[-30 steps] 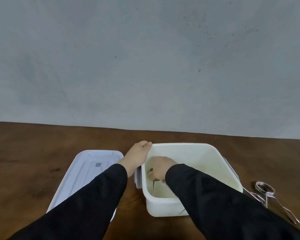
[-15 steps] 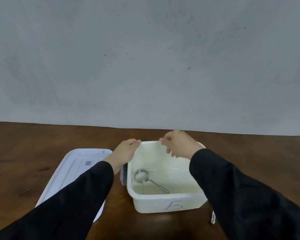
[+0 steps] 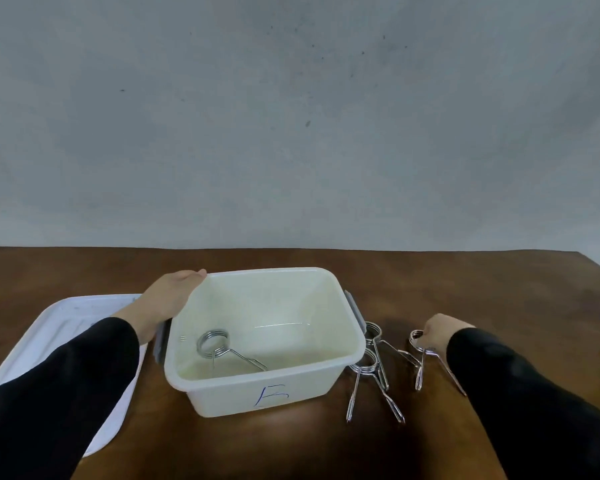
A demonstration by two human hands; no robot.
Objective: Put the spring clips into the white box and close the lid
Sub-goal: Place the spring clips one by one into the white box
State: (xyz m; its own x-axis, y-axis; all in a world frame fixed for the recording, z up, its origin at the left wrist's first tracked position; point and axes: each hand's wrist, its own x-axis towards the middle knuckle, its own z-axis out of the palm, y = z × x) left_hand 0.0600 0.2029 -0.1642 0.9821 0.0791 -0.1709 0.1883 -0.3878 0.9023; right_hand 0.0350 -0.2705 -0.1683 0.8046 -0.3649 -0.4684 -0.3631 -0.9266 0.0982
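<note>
Item 1: open-topped white plastic box (image 3: 267, 393), rectangular, a blue handwritten mark on its near wall, grey latches at both short ends. It stands on the dark brown wooden table (image 3: 482, 289), in front of you.

Item 2: chrome wire spring clip (image 3: 222, 349), coiled ring with two long legs. It lies on the box floor, near the left wall, legs pointing right and toward you.

Item 3: two more chrome spring clips (image 3: 373, 372) on the table, just beside the box's right wall, their legs crossing and spread toward you.

Item 4: fourth chrome spring clip (image 3: 421, 355), on the table to the right of that pair. Your right hand (image 3: 439, 332) is closed on its coil end, fingers curled round the ring; the legs trail toward you against the wood.

Item 5: your left hand (image 3: 168, 299), palm against the outside of the box's left wall, fingertips reaching the far left corner of the rim. It braces the box with fingers extended, not wrapped round anything.

Item 6: flat white plastic lid (image 3: 59, 337) with ribbed panel, lying on the table left of the box, partly under your left black sleeve (image 3: 66, 393).
</note>
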